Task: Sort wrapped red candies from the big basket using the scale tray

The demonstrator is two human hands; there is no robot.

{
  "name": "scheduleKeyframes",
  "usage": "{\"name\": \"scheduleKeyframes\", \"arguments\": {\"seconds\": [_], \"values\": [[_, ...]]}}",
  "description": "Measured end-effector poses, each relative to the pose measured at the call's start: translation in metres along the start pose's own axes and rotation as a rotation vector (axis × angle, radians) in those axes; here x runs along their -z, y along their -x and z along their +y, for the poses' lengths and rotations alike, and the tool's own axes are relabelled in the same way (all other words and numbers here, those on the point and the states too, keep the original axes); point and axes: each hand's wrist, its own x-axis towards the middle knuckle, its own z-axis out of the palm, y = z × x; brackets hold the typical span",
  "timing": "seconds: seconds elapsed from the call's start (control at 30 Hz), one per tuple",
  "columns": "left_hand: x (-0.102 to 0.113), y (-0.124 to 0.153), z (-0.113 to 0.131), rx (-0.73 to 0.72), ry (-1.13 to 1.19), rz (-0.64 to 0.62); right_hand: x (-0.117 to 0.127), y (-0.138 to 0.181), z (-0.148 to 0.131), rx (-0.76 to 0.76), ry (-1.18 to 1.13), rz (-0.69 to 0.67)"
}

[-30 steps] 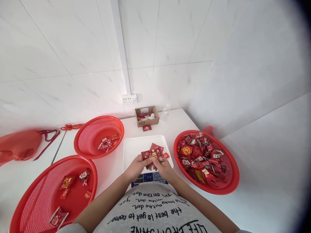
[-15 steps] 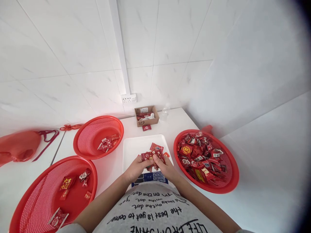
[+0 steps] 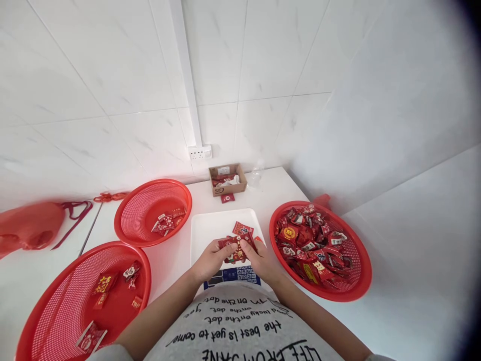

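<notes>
My left hand (image 3: 211, 260) and my right hand (image 3: 259, 259) meet over the front edge of a white scale tray (image 3: 210, 230). Both pinch a small bunch of red candy packets (image 3: 236, 246) between their fingertips. Another red packet (image 3: 242, 229) lies on the tray just beyond them. A blue keypad (image 3: 236, 275) of the scale shows below my hands.
A red basket (image 3: 353, 291) heaped with red packets stands at the right. Two red baskets at the left, one far (image 3: 150, 190) and one near (image 3: 45, 301), hold a few packets each. A small cardboard box (image 3: 227, 180) sits by the wall socket. A red bag (image 3: 30, 225) lies far left.
My hands have drawn the packets slightly closer to me and bunched them tighter. The baskets and box have not moved.
</notes>
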Motion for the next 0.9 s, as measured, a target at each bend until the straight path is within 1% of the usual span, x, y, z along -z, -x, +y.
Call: {"name": "scheduleKeyframes", "arguments": {"seconds": [0.07, 0.13, 0.23, 0.33, 0.43, 0.5, 0.57, 0.67, 0.73, 0.9], "values": [[0.002, 0.001, 0.001, -0.006, -0.003, -0.002, 0.004, 0.0, 0.0, 0.015, -0.046, -0.074], [0.004, 0.002, 0.003, -0.016, -0.004, -0.009, 0.009, 0.0, 0.0, 0.026, -0.079, -0.114], [0.004, 0.003, 0.005, -0.025, -0.002, -0.05, 0.013, 0.0, -0.002, 0.039, -0.058, -0.114], [0.001, 0.003, 0.006, -0.013, -0.004, -0.095, 0.014, -0.001, -0.005, 0.016, -0.026, -0.109], [-0.001, 0.003, 0.004, -0.008, -0.018, -0.098, 0.014, -0.003, -0.007, -0.017, -0.023, -0.099], [-0.002, 0.002, 0.003, -0.009, -0.025, -0.086, 0.015, -0.004, -0.007, -0.024, -0.005, -0.095], [-0.003, 0.002, 0.003, -0.023, -0.028, -0.056, 0.016, -0.005, -0.006, 0.004, 0.074, -0.075], [-0.002, 0.001, 0.001, -0.052, -0.017, 0.034, 0.016, -0.005, -0.006, 0.071, 0.229, -0.022], [-0.002, 0.0, -0.001, -0.057, -0.01, 0.072, 0.015, -0.005, -0.006, 0.096, 0.283, -0.005], [-0.001, 0.0, -0.001, -0.078, -0.029, 0.084, 0.009, -0.004, -0.006, 0.173, 0.371, 0.055]]}}
